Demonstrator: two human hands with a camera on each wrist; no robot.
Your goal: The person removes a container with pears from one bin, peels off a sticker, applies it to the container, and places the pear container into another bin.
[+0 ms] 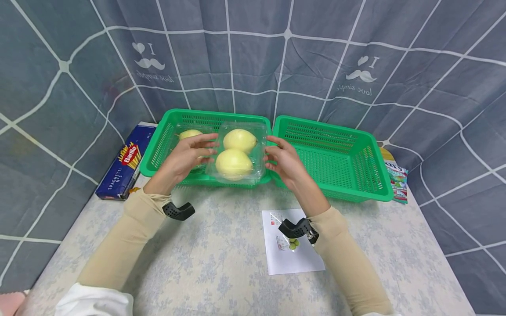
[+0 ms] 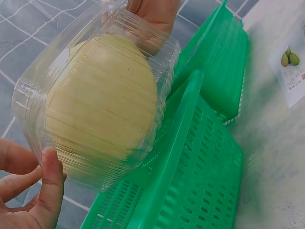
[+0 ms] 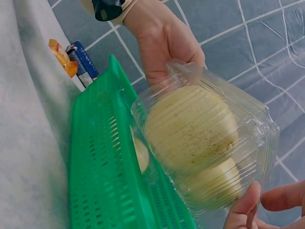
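A clear plastic clamshell box (image 1: 239,154) with two pale yellow lemons (image 1: 234,163) is held between both hands above the left green basket (image 1: 162,149). My left hand (image 1: 189,154) grips its left side, thumb on the near edge (image 2: 50,179). My right hand (image 1: 281,159) grips its right side, thumb (image 3: 244,207) against the box (image 3: 209,143). A third lemon (image 1: 190,134) in another clear box lies in the left basket behind the left hand. The right green basket (image 1: 336,145) has nothing in it.
A blue Barilla spaghetti box (image 1: 125,163) lies left of the baskets. A white sheet with a small bag of green items (image 1: 287,246) lies on the floral tablecloth near my right wrist. A colourful packet (image 1: 397,181) sits right of the right basket. A grey gridded curtain hangs behind.
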